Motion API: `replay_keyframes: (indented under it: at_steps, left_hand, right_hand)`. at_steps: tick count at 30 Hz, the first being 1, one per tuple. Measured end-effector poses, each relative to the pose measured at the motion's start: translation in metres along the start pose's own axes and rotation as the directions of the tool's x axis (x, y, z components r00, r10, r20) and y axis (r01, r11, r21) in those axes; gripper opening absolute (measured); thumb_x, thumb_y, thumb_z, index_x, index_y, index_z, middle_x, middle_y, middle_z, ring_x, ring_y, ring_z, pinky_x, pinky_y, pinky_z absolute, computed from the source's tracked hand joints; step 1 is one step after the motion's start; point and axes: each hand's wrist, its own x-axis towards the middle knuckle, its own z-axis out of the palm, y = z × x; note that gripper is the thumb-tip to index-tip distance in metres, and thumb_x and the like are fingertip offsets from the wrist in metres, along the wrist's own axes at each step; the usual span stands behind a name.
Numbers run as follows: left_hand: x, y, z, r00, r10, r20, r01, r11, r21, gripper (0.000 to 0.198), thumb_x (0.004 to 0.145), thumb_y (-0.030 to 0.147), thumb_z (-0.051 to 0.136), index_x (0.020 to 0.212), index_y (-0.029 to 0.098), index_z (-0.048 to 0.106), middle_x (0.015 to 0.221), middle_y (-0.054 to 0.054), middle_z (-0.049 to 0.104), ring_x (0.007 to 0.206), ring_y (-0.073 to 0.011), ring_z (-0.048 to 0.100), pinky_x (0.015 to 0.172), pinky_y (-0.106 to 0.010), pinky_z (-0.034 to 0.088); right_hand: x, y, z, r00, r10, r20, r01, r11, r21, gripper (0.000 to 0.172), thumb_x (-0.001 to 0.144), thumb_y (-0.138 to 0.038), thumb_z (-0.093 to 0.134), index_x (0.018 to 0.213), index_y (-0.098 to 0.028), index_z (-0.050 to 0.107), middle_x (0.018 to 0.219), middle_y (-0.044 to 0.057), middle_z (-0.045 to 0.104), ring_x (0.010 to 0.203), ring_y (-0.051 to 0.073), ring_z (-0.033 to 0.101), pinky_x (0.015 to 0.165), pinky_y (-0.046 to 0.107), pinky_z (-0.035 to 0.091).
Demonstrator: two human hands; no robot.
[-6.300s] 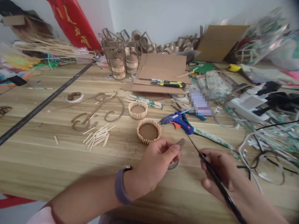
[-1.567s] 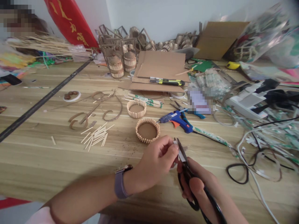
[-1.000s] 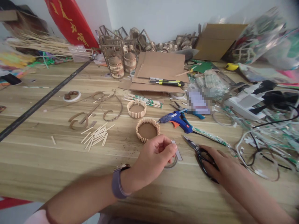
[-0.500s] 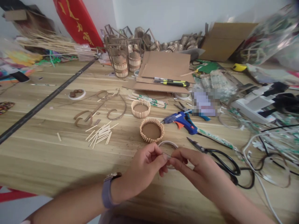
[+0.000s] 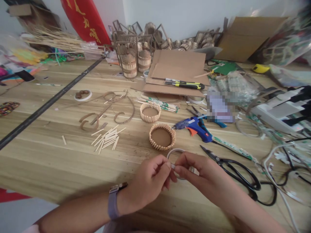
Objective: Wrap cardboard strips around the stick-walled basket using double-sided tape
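- Your left hand (image 5: 145, 183) and right hand (image 5: 206, 174) meet at a small strip (image 5: 173, 166) above the surface (image 5: 80, 168).
- Beyond them sits the nearer tray (image 5: 161, 138); the farther tray (image 5: 150, 113) stands behind it, slightly left.
- Loose sticks (image 5: 110, 139) lie left of the nearer tray.
- To your right lie the scissors (image 5: 220, 160), the glue gun (image 5: 194, 125) beyond them.
- Behind the trays, utility knives (image 5: 187, 85) rest on cardboard (image 5: 178, 66); lanterns (image 5: 129, 67) stand left of it.

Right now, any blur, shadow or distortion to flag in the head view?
Head view throughout: plastic bags at upper right look smeared and stretched; soft shadow falls on the tabletop beside the left forearm; pixelation hides an item near the glue gun; strip between left hand and right hand lacks fine detail.
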Motion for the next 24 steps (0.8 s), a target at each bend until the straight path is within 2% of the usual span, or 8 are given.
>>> replay_keyframes:
  at_steps: [4,7,12,17,19,22,24]
  left_hand:
    - [0.001,0.003,0.0,0.999,-0.018,-0.037,0.014,0.995,-0.1,0.028,0.096,0.034,0.048,0.076,0.016,0.057,0.067,-0.001,0.062,0.055,-0.0091,0.052,0.05,-0.019,0.041]
    - [0.003,0.007,0.001,0.998,-0.044,-0.033,0.038,0.984,-0.173,0.019,0.089,0.032,0.055,0.08,0.016,0.058,0.068,-0.001,0.062,0.055,-0.0089,0.052,0.051,-0.019,0.042]
    - [0.003,0.006,0.003,0.998,-0.055,-0.006,0.052,0.978,-0.202,0.016,0.082,0.03,0.064,0.081,0.017,0.055,0.062,0.003,0.058,0.052,-0.0078,0.049,0.05,-0.019,0.041]
    - [0.004,0.008,0.003,0.999,-0.044,-0.01,0.041,0.981,-0.187,0.015,0.08,0.029,0.062,0.075,0.017,0.054,0.056,0.005,0.053,0.049,-0.0078,0.046,0.048,-0.019,0.037]
    - [0.006,0.01,0.003,0.998,-0.04,-0.044,0.03,0.977,-0.209,0.013,0.079,0.027,0.061,0.074,0.018,0.053,0.056,0.005,0.053,0.049,-0.008,0.045,0.048,-0.019,0.037]
    - [0.006,0.011,0.002,0.993,-0.03,-0.117,0.003,0.973,-0.23,0.012,0.082,0.027,0.057,0.075,0.019,0.051,0.059,0.004,0.055,0.053,-0.0089,0.048,0.051,-0.02,0.039]
    - [0.004,0.009,0.003,0.994,-0.018,-0.107,-0.003,0.982,-0.189,0.011,0.083,0.026,0.056,0.077,0.019,0.05,0.062,0.004,0.056,0.055,-0.0093,0.048,0.053,-0.021,0.039]
  right_hand:
    - [0.0,0.003,-0.003,0.995,0.04,-0.087,-0.034,0.997,0.071,0.025,0.086,-0.04,0.055,0.069,-0.021,0.057,0.061,-0.002,0.057,0.057,0.012,0.049,0.052,0.024,0.036]
    - [-0.001,0.006,-0.002,0.991,0.049,-0.122,-0.037,0.994,0.098,0.025,0.084,-0.041,0.056,0.068,-0.021,0.055,0.058,-0.004,0.05,0.054,0.011,0.043,0.05,0.024,0.034]
    - [-0.002,0.008,0.003,0.992,0.037,-0.12,-0.025,0.995,0.099,0.023,0.083,-0.04,0.056,0.069,-0.021,0.057,0.06,-0.002,0.056,0.056,0.012,0.049,0.052,0.024,0.037]
    - [-0.001,0.007,0.009,0.991,-0.001,-0.134,0.012,0.997,0.079,0.02,0.082,-0.036,0.057,0.069,-0.021,0.058,0.064,0.0,0.062,0.061,0.014,0.055,0.056,0.025,0.042]
    - [-0.001,0.009,0.01,0.988,-0.004,-0.152,0.015,0.997,0.074,0.021,0.082,-0.038,0.06,0.069,-0.021,0.06,0.065,0.0,0.063,0.061,0.014,0.056,0.056,0.025,0.043]
    - [-0.002,0.014,0.009,0.974,0.001,-0.225,0.035,0.988,0.153,0.022,0.082,-0.041,0.064,0.072,-0.021,0.061,0.065,0.0,0.063,0.061,0.014,0.057,0.055,0.024,0.044]
    - [-0.003,0.017,0.008,0.965,0.018,-0.262,0.052,0.965,0.259,0.024,0.084,-0.043,0.066,0.075,-0.021,0.061,0.066,-0.001,0.063,0.06,0.013,0.057,0.055,0.023,0.045]
